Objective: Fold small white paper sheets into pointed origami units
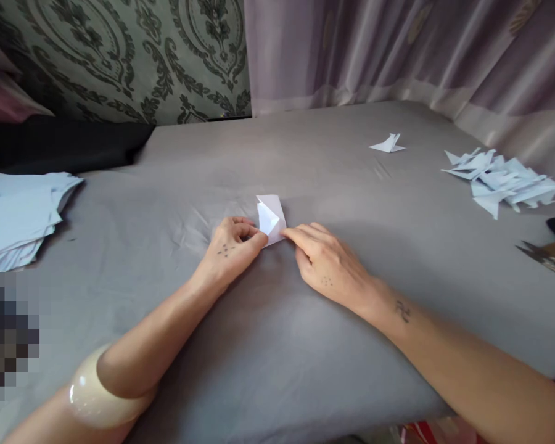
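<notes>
A small sheet of folded white paper (270,216) lies on the grey cloth in front of me, with a triangular flap turned over its face. My left hand (231,246) is closed at its lower left edge, the thumb pressed on the paper and the fingers bent behind it. At the lower right corner, my right hand (328,262) grips the paper's edge by the index fingertip, its other fingers curled in. The undersides of both hands are hidden.
Grey cloth (203,345) covers the surface. A stack of white paper (18,213) lies at left near black fabric (69,145). On the right are a folded paper bird (388,143), a pile of similar folded pieces (504,179) and scissors-like metal blades (543,259). Curtains (342,55) hang behind.
</notes>
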The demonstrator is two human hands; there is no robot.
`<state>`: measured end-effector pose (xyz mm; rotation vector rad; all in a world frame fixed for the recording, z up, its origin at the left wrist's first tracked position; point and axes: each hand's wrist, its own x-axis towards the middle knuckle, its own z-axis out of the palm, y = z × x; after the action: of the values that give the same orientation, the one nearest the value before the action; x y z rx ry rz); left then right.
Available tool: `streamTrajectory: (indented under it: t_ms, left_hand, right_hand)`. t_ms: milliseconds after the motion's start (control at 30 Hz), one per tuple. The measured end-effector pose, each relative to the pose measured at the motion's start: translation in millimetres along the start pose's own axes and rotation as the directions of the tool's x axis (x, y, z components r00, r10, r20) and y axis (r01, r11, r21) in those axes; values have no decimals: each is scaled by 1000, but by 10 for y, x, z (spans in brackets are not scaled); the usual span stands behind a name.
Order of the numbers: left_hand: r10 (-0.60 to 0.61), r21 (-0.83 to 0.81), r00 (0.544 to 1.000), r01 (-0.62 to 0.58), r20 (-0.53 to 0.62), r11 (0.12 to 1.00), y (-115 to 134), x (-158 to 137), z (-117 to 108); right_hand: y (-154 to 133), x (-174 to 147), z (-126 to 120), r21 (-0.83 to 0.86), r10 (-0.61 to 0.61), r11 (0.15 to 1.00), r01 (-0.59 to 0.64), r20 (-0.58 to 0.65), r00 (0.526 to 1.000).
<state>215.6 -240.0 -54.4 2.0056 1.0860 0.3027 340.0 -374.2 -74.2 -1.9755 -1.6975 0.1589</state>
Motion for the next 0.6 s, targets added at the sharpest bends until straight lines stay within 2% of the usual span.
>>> streamTrajectory:
  t_ms: [133,267,367,467,600]
  left_hand:
    - [1,-51,995,4,95,999,-19,10,-90]
    - [105,1,982,-107,156,994,-154,34,-108]
    - [164,-45,978,-159,127,986,-217,45,-88]
    - [158,-118,984,-148,78,982,-217,34,-68]
    - [161,-137,986,-153,47,979,-181,-3,-57]
  right_hand:
    - [43,6,5,81,33,996,-31,-26,999]
    - [60,13,11,107,58,993,-53,-38,998]
    - [52,13,8,111,63,992,-59,-38,997]
    - [41,8,2,107,67,992,-62,-37,997]
    - [36,2,1,113,77,991,-73,-39,996]
